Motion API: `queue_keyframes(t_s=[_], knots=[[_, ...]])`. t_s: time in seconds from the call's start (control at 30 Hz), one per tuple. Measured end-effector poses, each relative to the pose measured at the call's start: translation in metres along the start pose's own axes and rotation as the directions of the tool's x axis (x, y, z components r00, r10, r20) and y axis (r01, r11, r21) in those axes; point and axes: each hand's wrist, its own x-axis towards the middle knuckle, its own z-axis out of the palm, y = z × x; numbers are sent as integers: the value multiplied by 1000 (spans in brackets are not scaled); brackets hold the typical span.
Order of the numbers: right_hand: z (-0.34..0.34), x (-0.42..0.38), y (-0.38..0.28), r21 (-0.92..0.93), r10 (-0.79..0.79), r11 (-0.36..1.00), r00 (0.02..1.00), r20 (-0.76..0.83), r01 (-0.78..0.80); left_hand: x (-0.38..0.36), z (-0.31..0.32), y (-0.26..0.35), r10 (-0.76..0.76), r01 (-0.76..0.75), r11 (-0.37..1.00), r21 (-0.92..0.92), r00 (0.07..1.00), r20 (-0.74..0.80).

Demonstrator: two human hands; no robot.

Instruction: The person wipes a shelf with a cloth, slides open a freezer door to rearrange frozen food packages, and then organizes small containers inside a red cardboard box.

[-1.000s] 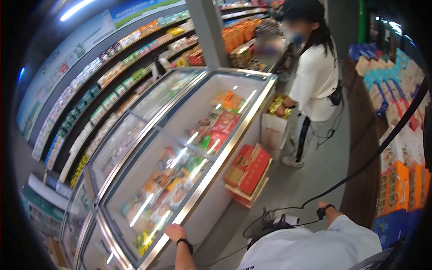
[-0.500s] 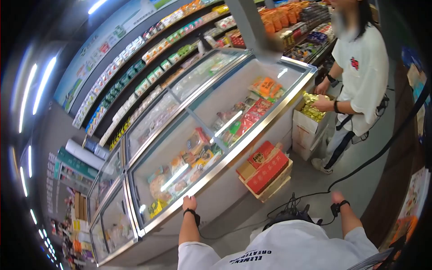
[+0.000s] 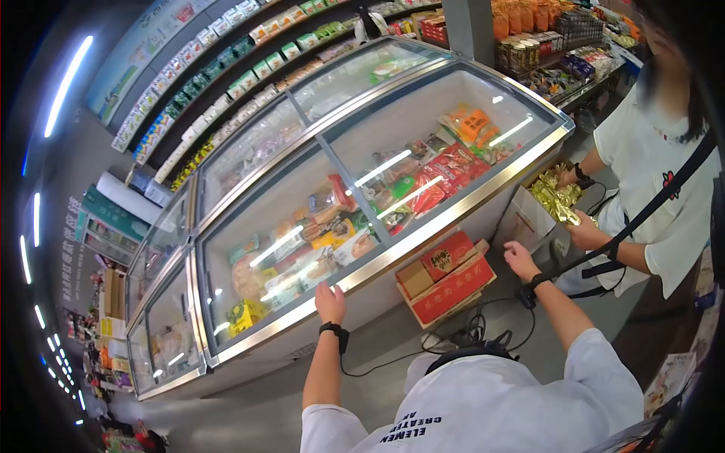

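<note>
Grey floor (image 3: 521, 340). On it: glass-topped freezer (image 3: 453, 215); red cartons (image 3: 445, 275), stacked on a flat box, touching the freezer front; open white box (image 3: 525, 220) of gold packets, at the freezer's corner; black cable (image 3: 461, 337), coiled near the cartons. Wall shelves (image 3: 226, 72) beyond, rows of packets on each tier.

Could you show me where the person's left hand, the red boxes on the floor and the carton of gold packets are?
left hand (image 3: 330, 302), head view, back of the hand at the freezer's rim.
red boxes (image 3: 453, 281), head view, top box's side.
carton of gold packets (image 3: 521, 220), head view, its white side wall.
</note>
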Motion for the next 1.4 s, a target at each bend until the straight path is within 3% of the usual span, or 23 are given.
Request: queue_keyframes(t_s=[0.03,0.07,0.13,0.23,0.3,0.37,0.43,0.5,0.57,0.6,0.7,0.97,1.27,1.4], knots=[[4,7,-25,-7,-42,999,999,-5,42,11,21,0,121,-119,992,43,992,-43],[8,20,-37,-28,-25,999,1000,-10,25,20,36,14,119,-119,993,25,993,-22],[14,35,-49,-8,-123,992,992,-35,123,25,56,54,292,-286,956,69,951,-98],[14,66,-70,65,-78,994,995,-62,82,38,68,112,250,-250,968,-32,968,7],[10,93,-81,49,-65,996,996,-60,68,40,77,132,270,-272,960,68,962,31],[11,124,-89,37,-66,997,997,-46,67,40,84,134,224,-222,973,56,974,-30],[14,153,-89,-241,-270,939,960,-76,245,37,79,135,237,-236,971,36,971,-35],[23,181,-88,-218,-264,942,964,-21,254,36,77,138,203,-202,979,37,979,-34],[31,200,-91,-349,-352,864,931,95,362,38,75,140,187,-186,982,47,982,-25],[42,197,-90,-626,-425,659,893,147,417,37,75,141,186,-185,982,35,982,-22],[61,191,-86,-741,-399,549,900,174,387,38,72,142,187,-187,981,51,982,7],[56,187,-114,-671,-265,617,912,314,411,42,63,152,158,-166,980,109,984,82],[59,192,-119,-639,-229,642,902,367,423,41,62,153,136,-152,977,152,984,113],[52,202,-120,-608,-292,661,897,332,440,42,62,153,116,-133,981,142,986,121]])
